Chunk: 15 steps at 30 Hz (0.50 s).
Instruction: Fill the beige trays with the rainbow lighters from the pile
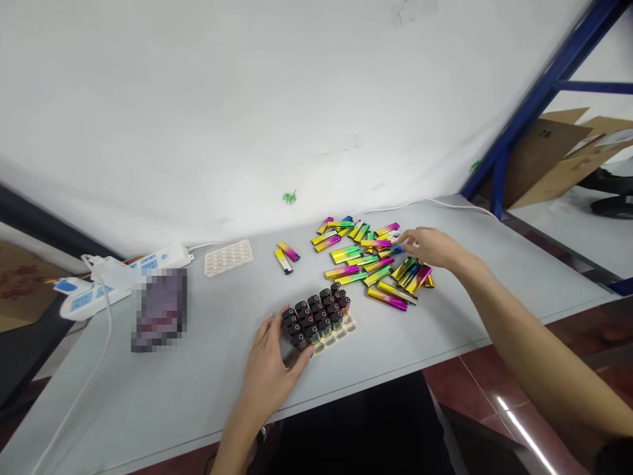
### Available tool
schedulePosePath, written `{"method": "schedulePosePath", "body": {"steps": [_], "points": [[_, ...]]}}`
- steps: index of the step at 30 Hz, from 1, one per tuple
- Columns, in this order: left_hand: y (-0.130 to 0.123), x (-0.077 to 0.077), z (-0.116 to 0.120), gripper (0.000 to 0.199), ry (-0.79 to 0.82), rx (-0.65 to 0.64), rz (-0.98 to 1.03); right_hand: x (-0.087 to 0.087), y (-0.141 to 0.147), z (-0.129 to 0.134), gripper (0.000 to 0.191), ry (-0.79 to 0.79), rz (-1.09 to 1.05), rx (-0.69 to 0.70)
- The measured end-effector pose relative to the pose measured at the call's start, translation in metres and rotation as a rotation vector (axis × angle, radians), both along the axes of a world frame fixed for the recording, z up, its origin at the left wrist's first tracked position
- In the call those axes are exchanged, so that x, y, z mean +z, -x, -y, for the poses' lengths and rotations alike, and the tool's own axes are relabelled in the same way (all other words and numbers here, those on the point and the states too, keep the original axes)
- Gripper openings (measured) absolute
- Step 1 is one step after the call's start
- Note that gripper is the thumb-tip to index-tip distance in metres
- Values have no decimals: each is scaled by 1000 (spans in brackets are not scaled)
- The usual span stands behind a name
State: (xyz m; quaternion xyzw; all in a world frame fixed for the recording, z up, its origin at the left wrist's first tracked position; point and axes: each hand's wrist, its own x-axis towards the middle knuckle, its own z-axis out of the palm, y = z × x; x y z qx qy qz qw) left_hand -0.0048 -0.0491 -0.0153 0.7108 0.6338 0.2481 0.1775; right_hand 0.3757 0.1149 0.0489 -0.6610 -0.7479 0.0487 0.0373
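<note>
My left hand (270, 366) curls round the left end of a cream tray (341, 335), thumb at its front edge and fingers along its far side. Upright lighters (316, 313) with black tops stand in the tray's back rows; the front row has bare slots. Over at the right, my right hand (428, 245) reaches into a loose pile of shiny yellow, pink and green lighters (361, 257). Its fingertips pinch at the end of a lighter (390, 241) at the pile's right side; the fingers partly hide the contact.
Two lighters (287, 257) lie apart, left of the pile. Behind, near the wall, is a second cream tray (228, 258). A white power strip (123, 277) with cables and a blurred dark item (161, 310) are at the left. A blue metal frame (524, 112) and cardboard boxes (548, 158) stand at the right.
</note>
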Motion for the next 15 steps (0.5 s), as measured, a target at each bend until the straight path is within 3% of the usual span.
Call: {"method": "schedulePosePath", "body": {"steps": [3, 7, 11, 15], "points": [[0, 0, -1, 71, 13, 5, 3, -6, -14, -19, 37, 146, 34, 76], [1, -2, 0, 66, 13, 7, 6, -9, -21, -26, 35, 182, -30, 85], [1, -4, 1, 64, 11, 13, 6, 4, -33, -20, 32, 174, -397, 74], [2, -4, 0, 66, 2, -4, 1, 19, -22, -5, 36, 29, -973, 57]]}}
